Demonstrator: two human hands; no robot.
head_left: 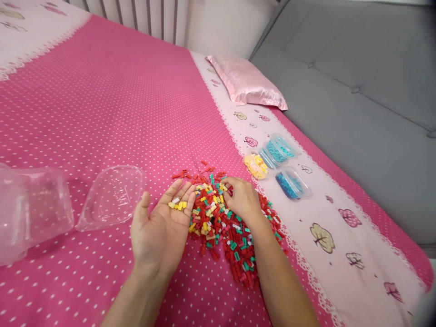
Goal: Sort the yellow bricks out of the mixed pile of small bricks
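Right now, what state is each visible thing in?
Left hand: open, palm up
Yellow pieces: loose on left hand
Brick pile: loose, spread out
Right hand: bent over pile, grip unclear
Yellow-filled tub, teal-filled tub, blue-filled tub: lids unclear
Large tub: no pieces visible inside
Transparent lid: off
Pillow: lying flat

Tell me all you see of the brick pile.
The brick pile is a loose heap of small, plastic-looking bricks, mostly red, with yellow, green, white and pink. It lies on the dotted pink bedspread, stray pieces at its far edge. The right hand reaches into it; whether the left hand touches is unclear.
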